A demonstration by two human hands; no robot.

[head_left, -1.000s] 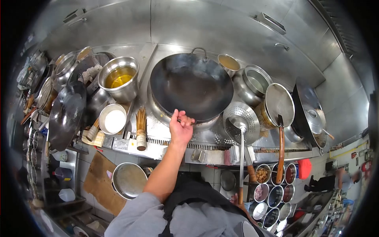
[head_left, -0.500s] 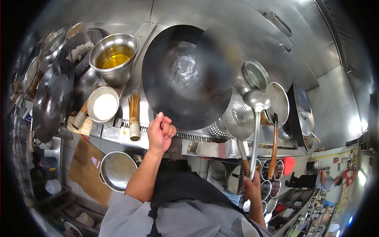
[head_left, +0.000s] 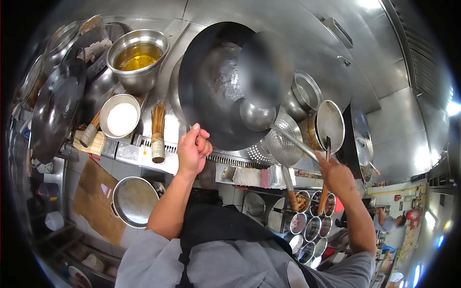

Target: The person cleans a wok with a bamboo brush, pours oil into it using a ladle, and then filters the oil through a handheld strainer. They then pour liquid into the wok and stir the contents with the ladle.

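My left hand (head_left: pixel 193 149) is closed at the near left rim of a big black wok (head_left: pixel 206 110), fingers curled in and thumb uppermost. The wok sits tilted over the stove, its inside shiny. A blurred patch hides its right part. With fingers wrapped round the long metal handle, my right hand (head_left: pixel 336 175) holds a ladle (head_left: pixel 259 115). The ladle's bowl is over the wok's right side. Beneath the ladle's handle lies a perforated strainer (head_left: pixel 283 143) with a wooden grip, beside another strainer (head_left: pixel 330 126) resting on a pot.
At left stand a metal pot of yellow oil (head_left: pixel 139 72), a bowl of white powder or grains (head_left: pixel 121 120) and a bamboo brush (head_left: pixel 157 139). A lidded-looking pot (head_left: pixel 136 201) stands below. Several ingredient tins (head_left: pixel 313 228) are at lower right. A person (head_left: pixel 386 223) stands far off.
My right hand has risen and swung the ladle from upright at the right to over the wok. The wok has tilted and shifted slightly, my left hand staying at its rim.
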